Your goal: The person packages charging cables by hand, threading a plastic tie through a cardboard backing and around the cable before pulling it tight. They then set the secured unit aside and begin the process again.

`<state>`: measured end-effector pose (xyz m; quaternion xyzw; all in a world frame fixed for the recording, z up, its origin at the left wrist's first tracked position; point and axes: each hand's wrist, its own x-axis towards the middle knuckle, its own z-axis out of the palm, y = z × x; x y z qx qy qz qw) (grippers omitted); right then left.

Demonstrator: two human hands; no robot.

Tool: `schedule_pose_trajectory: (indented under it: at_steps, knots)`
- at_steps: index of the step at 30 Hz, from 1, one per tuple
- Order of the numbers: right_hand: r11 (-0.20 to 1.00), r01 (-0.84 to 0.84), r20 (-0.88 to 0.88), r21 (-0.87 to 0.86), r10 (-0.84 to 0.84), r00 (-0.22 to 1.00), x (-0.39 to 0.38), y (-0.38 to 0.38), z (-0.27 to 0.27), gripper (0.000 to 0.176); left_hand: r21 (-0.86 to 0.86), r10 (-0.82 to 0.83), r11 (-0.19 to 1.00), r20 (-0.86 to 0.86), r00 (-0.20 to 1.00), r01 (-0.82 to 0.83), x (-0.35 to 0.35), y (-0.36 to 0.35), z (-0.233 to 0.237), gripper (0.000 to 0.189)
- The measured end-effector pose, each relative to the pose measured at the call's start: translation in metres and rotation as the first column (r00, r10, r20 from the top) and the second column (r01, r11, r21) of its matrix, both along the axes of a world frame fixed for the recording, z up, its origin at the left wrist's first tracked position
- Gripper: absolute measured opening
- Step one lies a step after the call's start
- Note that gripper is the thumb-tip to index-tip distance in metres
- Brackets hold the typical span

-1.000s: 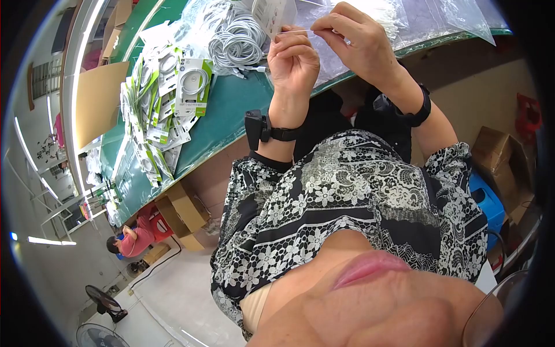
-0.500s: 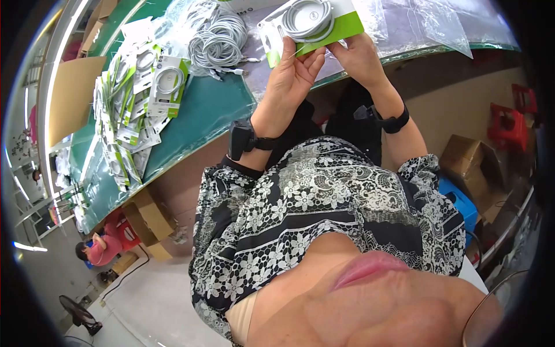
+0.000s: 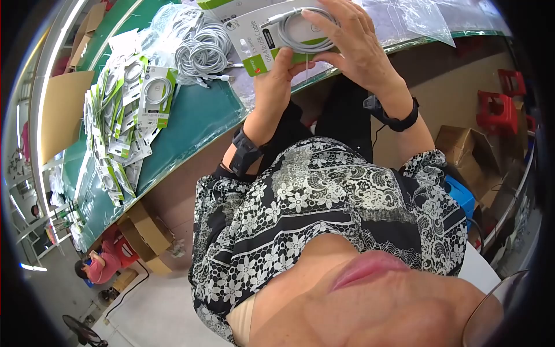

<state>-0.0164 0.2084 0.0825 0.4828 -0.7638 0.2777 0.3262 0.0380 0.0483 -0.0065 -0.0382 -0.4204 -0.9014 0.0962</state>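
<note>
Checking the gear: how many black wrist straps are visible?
2: one strap on the wrist of the left hand, the other strap on the wrist of the right hand. Any on the distant co-worker would be too small to tell.

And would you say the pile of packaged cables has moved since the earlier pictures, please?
No; the pile of packaged cables keeps its place on the green tabletop, left of the white cable bundle.
</note>
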Motion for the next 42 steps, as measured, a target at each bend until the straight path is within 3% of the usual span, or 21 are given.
schedule_pose_trajectory:
  at_steps: [3,6,11,15,18,19,22,23,26,30,35,38,42]
  knots:
    - [0.997,-0.074,0.037,0.021,0.073,0.997,0.004,0.000,0.017,0.036,-0.024,-0.040,0.999,0.004,0.999,0.040,0.003,-0.005,0.002,0.033]
    - [0.987,-0.158,0.125,0.034,0.152,0.980,-0.001,0.004,0.008,0.051,-0.028,-0.098,0.995,0.006,0.995,0.098,0.005,-0.007,0.006,0.033]
    - [0.976,-0.214,0.136,-0.033,0.216,0.967,-0.007,0.003,-0.004,0.050,-0.033,-0.038,0.999,-0.014,0.999,0.037,0.009,-0.001,0.008,0.034]
    - [0.976,-0.207,0.168,0.070,0.193,0.967,-0.015,-0.001,-0.006,0.049,0.013,-0.022,1.000,0.000,1.000,0.022,0.006,-0.001,0.002,0.035]
    - [0.862,-0.473,-0.228,-0.181,0.431,0.873,-0.048,-0.015,-0.044,0.049,0.064,-0.030,0.998,0.025,0.999,0.028,0.010,-0.002,-0.004,0.036]
    - [0.863,-0.471,-0.224,-0.185,0.429,0.875,-0.044,-0.010,-0.043,0.049,0.077,-0.037,0.996,0.038,0.999,0.034,0.010,-0.003,-0.004,0.036]
    - [0.954,-0.257,0.207,0.155,0.223,0.953,-0.012,0.007,-0.007,0.047,0.098,-0.063,0.994,0.068,0.996,0.056,0.011,-0.005,-0.003,0.036]
    - [0.955,-0.253,0.209,0.152,0.219,0.953,-0.016,0.005,-0.014,0.047,0.092,-0.056,0.995,0.074,0.996,0.049,0.011,-0.005,-0.003,0.036]
    - [0.866,-0.474,-0.175,-0.162,0.447,0.877,-0.047,-0.008,-0.054,0.039,0.085,-0.041,0.996,0.084,0.996,0.034,0.012,-0.004,-0.002,0.037]
    - [0.872,-0.461,-0.357,-0.161,0.384,0.851,-0.056,-0.014,-0.065,0.031,0.036,-0.009,0.999,0.112,0.994,0.005,0.012,0.000,-0.006,0.038]
    - [0.869,-0.465,-0.370,-0.168,0.382,0.847,-0.051,-0.012,-0.057,0.026,0.027,-0.003,1.000,0.096,0.995,0.000,0.010,-0.001,-0.009,0.038]
    - [0.965,-0.254,0.143,0.066,0.243,0.959,-0.014,0.006,-0.021,0.027,0.051,-0.018,0.999,0.087,0.996,0.013,0.011,-0.001,-0.008,0.037]
    - [0.975,-0.219,0.128,0.029,0.214,0.968,-0.012,0.009,-0.019,0.027,0.045,0.003,0.999,0.109,0.994,-0.008,0.011,0.002,-0.006,0.037]
